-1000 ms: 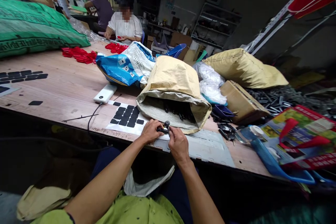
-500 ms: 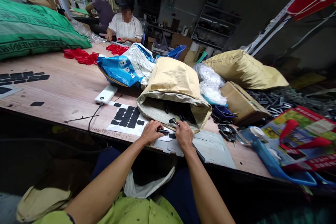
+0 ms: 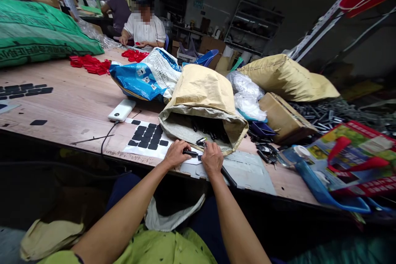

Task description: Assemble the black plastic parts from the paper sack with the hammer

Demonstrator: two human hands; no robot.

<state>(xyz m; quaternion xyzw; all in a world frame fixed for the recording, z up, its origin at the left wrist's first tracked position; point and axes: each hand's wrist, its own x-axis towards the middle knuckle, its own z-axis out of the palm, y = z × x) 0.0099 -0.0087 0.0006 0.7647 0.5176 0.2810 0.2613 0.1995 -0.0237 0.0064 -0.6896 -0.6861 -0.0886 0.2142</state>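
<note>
My left hand (image 3: 177, 153) rests at the table's front edge, its fingers closed on a slim black part (image 3: 190, 153) that points toward my right hand. My right hand (image 3: 212, 159) is wrapped around a small hammer (image 3: 229, 177); its dark grip sticks out below the wrist and its shiny head shows above the fingers. A small black piece (image 3: 199, 158) lies between the hands, partly covered by the right one. Just behind them a tan paper sack (image 3: 204, 90) lies with its mouth toward me, dark parts inside. Left of the hands, black rounded pads (image 3: 147, 135) sit on a white sheet.
A white power bank (image 3: 121, 110) with a cable lies on the left. Behind are a blue-and-white bag (image 3: 145, 76), red parts (image 3: 91, 64) and a green sack (image 3: 43, 33). A colourful bag (image 3: 355, 156) and blue tray (image 3: 328, 189) stand right. Two people sit at the back.
The view has shifted slightly. My right hand has come a little closer to my left, with the hammer still in it. The left hand keeps its hold on the black part.
</note>
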